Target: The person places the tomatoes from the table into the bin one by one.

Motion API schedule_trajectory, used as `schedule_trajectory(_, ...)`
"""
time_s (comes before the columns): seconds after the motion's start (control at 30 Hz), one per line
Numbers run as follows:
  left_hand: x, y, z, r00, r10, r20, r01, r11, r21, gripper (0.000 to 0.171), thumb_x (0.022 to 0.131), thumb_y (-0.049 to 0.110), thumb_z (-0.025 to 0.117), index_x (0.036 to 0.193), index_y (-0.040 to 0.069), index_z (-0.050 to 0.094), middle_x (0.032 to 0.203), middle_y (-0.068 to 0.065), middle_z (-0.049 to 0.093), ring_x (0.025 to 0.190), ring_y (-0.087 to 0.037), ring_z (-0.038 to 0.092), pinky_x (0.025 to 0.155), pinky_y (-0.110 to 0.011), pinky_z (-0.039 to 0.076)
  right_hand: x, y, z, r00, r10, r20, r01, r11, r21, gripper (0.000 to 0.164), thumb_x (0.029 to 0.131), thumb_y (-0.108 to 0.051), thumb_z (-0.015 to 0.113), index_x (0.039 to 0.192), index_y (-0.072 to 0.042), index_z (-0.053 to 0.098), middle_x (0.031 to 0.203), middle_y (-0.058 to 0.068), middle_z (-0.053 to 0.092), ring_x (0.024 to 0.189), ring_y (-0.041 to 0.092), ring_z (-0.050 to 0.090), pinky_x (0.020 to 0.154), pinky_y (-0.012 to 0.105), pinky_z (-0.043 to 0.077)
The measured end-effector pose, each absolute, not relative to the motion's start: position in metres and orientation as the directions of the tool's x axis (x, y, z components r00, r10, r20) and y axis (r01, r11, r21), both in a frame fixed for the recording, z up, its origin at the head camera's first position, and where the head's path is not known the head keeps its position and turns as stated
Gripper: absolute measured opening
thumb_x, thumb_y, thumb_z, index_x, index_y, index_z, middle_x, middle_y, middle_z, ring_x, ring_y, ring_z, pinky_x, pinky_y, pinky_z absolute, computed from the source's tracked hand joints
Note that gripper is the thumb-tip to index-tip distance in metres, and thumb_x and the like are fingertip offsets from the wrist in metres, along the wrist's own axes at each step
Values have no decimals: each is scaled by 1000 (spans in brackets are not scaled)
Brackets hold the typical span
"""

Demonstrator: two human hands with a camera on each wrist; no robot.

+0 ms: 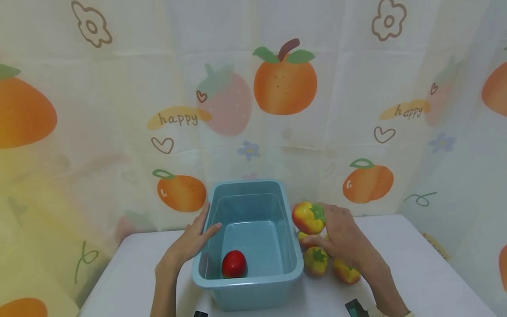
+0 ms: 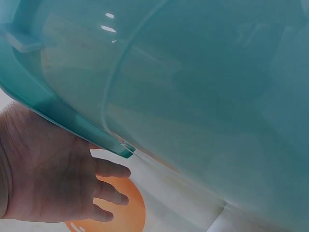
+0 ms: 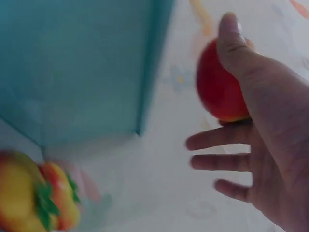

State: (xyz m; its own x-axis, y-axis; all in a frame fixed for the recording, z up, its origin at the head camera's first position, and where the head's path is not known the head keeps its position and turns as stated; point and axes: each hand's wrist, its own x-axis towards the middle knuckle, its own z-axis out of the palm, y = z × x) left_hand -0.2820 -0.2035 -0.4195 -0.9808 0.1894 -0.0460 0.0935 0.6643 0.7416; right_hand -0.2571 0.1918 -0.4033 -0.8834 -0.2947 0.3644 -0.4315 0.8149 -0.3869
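A light blue plastic bin (image 1: 257, 294) stands on the white table with one red fruit (image 1: 234, 264) inside, near its front left corner. My left hand (image 1: 194, 240) rests at the bin's left rim, its thumb over the edge and its fingers straight along the outside; the left wrist view shows those fingers spread. Just right of the bin, my right hand (image 1: 344, 233) pinches a red-and-yellow fruit with a green leafy top (image 1: 308, 218) between thumb and forefinger. In the right wrist view, the other fingers of this hand (image 3: 270, 154) extend free below the fruit.
Beneath my right hand lie a yellow-green fruit (image 1: 315, 261), another red-and-yellow one (image 1: 346, 270) and a partly covered one (image 1: 303, 237). Behind the table (image 1: 412, 268) hangs a fruit-print curtain (image 1: 285, 154), close to the bin's far end.
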Motion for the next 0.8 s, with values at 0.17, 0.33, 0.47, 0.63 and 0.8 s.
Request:
schedule_trajectory(0.17, -282, -203, -420, -982, 184, -44, 91, 665, 742, 95, 102, 63, 47, 169, 24, -6, 179, -7, 1, 165, -43, 4, 128, -70, -8, -253, 159, -411, -839, -379, 391, -507, 806, -305, 89, 91, -66, 67, 153, -7, 45, 145, 9, 61, 134, 32, 56, 118, 68, 36)
schedule_trajectory(0.33, -280, -203, -420, -983, 181, -42, 91, 665, 742, 94, 102, 61, 48, 169, 22, -5, 179, -9, 2, 165, -45, 5, 127, -71, -7, -248, 148, -413, -820, -450, 353, -551, 786, -279, 84, 97, -63, 60, 160, -11, 38, 160, 4, 51, 152, 32, 44, 121, 73, 29)
schedule_trajectory(0.47, -279, -202, -419, -982, 181, -49, 86, 667, 740, 93, 103, 60, 47, 169, 20, -5, 179, -10, 1, 165, -45, 3, 128, -70, -7, -247, 156, -408, -851, -417, 318, -513, 791, -334, 86, 95, -65, 62, 163, -19, 34, 167, 3, 42, 156, 33, 38, 124, 74, 24)
schedule_trajectory(0.63, -279, -201, -418, -981, 191, -47, 94, 665, 741, 93, 104, 59, 46, 169, 18, -5, 179, -12, 1, 164, -45, 2, 128, -69, -8, -246, 168, -402, -880, -389, 273, -471, 789, -394, 82, 97, -64, 60, 165, -30, 29, 170, 1, 37, 159, 37, 31, 126, 74, 17)
schedule_trajectory(0.8, -280, -201, -418, -980, 194, -47, 94, 659, 747, 91, 104, 55, 46, 169, 18, -5, 179, -12, 1, 164, -46, 3, 127, -71, -9, -246, 176, -399, -889, -385, 249, -454, 812, -367, 79, 100, -63, 56, 165, -30, 28, 171, 3, 36, 160, 41, 27, 125, 75, 16)
